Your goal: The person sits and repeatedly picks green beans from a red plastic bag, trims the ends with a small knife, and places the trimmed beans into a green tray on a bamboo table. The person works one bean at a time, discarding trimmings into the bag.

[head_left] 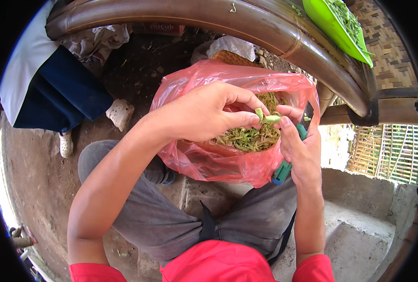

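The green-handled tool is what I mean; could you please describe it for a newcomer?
Start at the big pink plastic bag, then go to the right hand at its right side. The green-handled tool is in that hand, showing on both sides of the thumb. Its deep green handle with a blue end sets it apart from the nearby pale green pieces.

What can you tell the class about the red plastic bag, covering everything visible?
The red plastic bag looks thin, glossy, translucent and crinkled. Its wide mouth gapes upward with an uneven rim, showing shredded green and yellowish plant scraps inside. It sits by the person's grey trousers. The left hand and right hand overlap it in view; whether they touch it is unclear.
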